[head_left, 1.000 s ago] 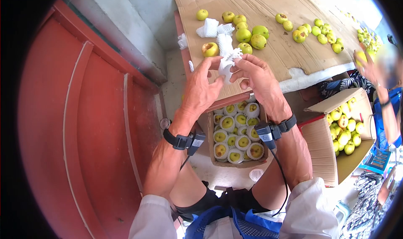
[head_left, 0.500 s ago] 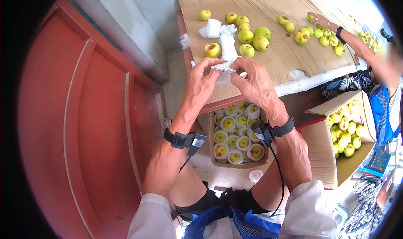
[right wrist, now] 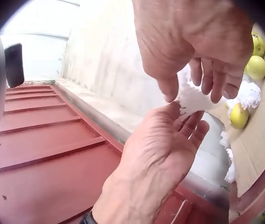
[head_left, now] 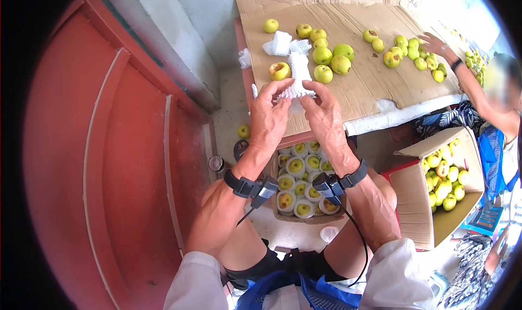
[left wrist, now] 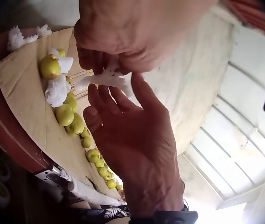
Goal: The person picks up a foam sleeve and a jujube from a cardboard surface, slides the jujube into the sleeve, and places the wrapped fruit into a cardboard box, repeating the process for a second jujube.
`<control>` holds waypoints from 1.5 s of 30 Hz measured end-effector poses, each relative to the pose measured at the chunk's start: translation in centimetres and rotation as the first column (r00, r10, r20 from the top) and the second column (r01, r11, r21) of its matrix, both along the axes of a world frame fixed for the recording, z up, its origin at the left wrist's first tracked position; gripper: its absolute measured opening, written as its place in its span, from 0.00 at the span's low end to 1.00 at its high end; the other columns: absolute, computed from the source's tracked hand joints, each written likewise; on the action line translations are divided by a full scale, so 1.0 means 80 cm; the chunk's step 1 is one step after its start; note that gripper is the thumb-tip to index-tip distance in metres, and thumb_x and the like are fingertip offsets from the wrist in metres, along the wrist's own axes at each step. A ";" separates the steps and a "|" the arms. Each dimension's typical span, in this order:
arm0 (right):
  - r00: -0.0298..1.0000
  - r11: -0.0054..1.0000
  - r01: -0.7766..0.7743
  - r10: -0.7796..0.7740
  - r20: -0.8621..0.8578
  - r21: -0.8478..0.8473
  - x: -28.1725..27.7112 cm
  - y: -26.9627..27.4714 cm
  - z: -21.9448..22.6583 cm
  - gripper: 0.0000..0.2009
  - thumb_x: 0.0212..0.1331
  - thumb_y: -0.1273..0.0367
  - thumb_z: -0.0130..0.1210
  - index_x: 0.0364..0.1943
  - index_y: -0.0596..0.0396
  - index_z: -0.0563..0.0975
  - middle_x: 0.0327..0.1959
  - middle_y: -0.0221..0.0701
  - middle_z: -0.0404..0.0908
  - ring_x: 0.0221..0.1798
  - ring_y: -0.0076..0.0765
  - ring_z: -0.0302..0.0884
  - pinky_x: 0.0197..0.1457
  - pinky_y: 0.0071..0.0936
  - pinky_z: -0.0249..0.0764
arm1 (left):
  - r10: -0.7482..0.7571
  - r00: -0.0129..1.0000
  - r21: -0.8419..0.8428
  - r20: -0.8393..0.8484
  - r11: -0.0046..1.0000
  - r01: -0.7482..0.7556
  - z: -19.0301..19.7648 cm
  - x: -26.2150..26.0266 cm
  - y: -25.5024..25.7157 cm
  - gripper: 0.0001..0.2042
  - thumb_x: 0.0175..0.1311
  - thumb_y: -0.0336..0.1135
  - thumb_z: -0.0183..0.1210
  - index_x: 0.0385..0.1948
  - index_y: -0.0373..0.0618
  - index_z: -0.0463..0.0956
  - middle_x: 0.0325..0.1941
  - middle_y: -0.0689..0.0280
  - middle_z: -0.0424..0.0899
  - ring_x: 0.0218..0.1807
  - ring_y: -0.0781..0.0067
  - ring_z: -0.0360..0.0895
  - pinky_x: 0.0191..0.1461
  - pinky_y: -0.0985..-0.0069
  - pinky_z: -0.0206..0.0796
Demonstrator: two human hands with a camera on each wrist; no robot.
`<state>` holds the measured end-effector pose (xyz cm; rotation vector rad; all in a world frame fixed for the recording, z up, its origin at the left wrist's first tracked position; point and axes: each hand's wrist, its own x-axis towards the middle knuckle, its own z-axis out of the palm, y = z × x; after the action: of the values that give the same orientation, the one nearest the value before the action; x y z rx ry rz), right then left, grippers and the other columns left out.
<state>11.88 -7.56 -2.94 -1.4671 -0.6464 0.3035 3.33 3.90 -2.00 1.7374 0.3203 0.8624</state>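
Both hands hold a white foam net sleeve (head_left: 297,90) over the table's near edge, one at each side of it. My left hand (head_left: 270,114) pinches its left edge, while my right hand (head_left: 324,117) has thumb and fingers around the right edge. In the right wrist view the foam net (right wrist: 193,99) spreads between the two hands, with its ragged rim near the thumbs. More foam nets (head_left: 280,43) lie on the cardboard just beyond. A yellow-green apple with a brown hollow (head_left: 279,71) sits left of them, and several green apples (head_left: 322,56) are to the right.
Below the table edge stands a box of apples in foam nets (head_left: 302,187). To the right is an open carton (head_left: 413,201) of bare apples (head_left: 446,174). Another person's arm (head_left: 467,73) reaches over apples on the cardboard (head_left: 359,92). A red door (head_left: 109,147) is at left.
The crumpled foam net between my hands is now spread wider, its rim towards me. The other person's hand has gone from beside the table to the apples at the far right.
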 end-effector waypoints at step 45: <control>0.502 0.833 -0.241 0.545 -0.671 0.497 0.032 -0.030 0.027 0.14 0.76 0.58 0.52 0.57 0.48 0.76 0.49 0.24 0.84 0.47 0.26 0.78 0.50 0.32 0.70 | -0.393 0.828 -0.737 0.401 0.398 0.546 0.017 -0.003 0.022 0.25 0.76 0.41 0.57 0.70 0.40 0.67 0.70 0.59 0.76 0.70 0.62 0.72 0.75 0.58 0.61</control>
<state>14.46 -9.98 -0.74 -0.6702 -0.2518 1.1049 3.13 5.67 -0.63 0.7382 0.0658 0.2946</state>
